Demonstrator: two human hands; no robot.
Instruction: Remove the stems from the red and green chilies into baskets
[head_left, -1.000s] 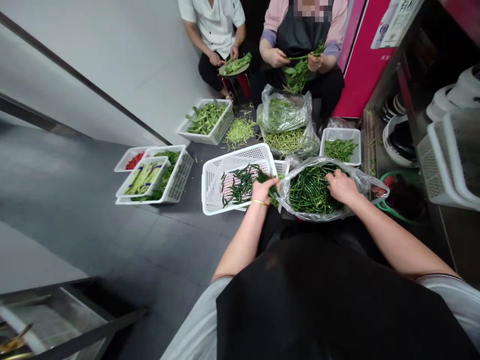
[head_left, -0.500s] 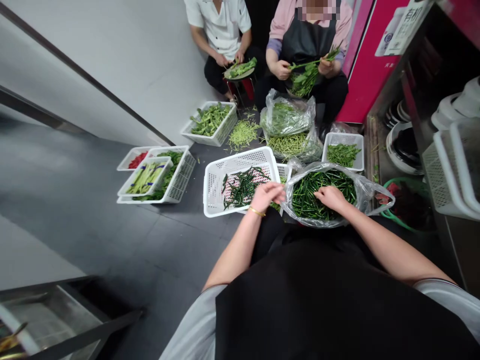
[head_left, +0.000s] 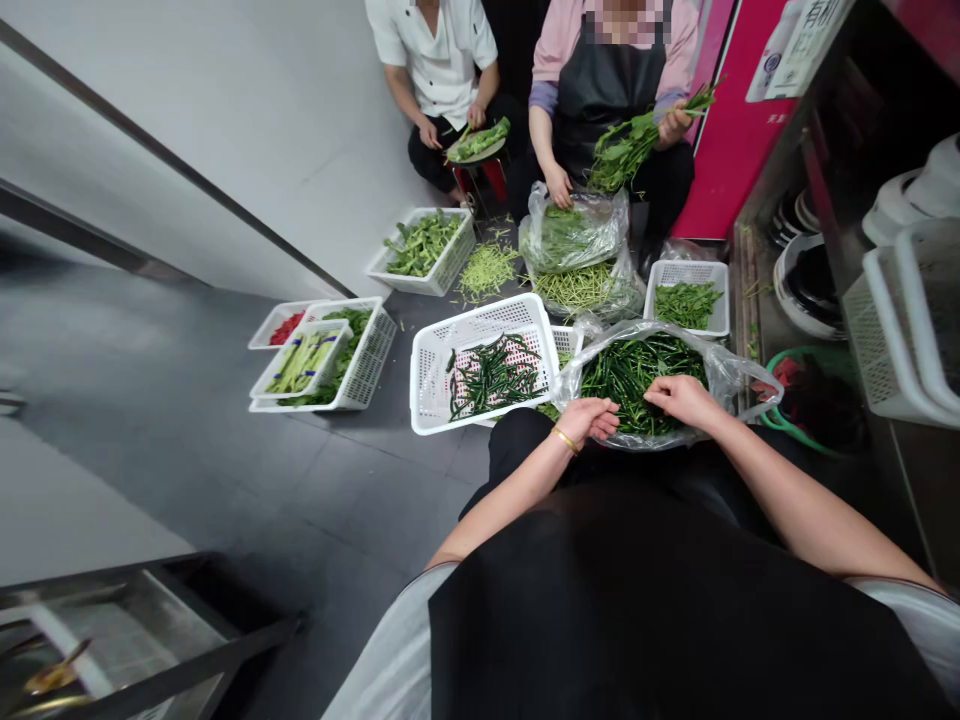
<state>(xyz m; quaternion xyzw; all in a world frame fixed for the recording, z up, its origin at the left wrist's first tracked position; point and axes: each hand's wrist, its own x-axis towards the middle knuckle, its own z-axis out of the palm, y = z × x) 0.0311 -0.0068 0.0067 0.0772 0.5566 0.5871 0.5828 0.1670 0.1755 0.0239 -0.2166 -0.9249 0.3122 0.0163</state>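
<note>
Long dark green chili peppers (head_left: 637,365) fill a clear plastic bag (head_left: 726,372) in front of my lap. My left hand (head_left: 592,420) is at the bag's near left rim, its fingers curled together; anything inside them is hidden. Over the peppers, my right hand (head_left: 684,402) has thumb and fingers pinched together. What it pinches is too small to make out. To the left of the bag, a white perforated basket (head_left: 429,385) has a loose layer of the same peppers in it.
Two people sit opposite, handling leafy greens. White baskets of vegetables (head_left: 379,345) stand left, and another basket (head_left: 724,300) stands behind the bag. Bagged greens (head_left: 577,245) and a trimmings pile (head_left: 487,272) lie on the floor. A metal shelf (head_left: 896,450) borders the right.
My left hand has moved right and nearer me, from beside the white basket to the bag's near rim. My right hand has shifted slightly right. The person opposite has lowered one hand toward the bagged greens.
</note>
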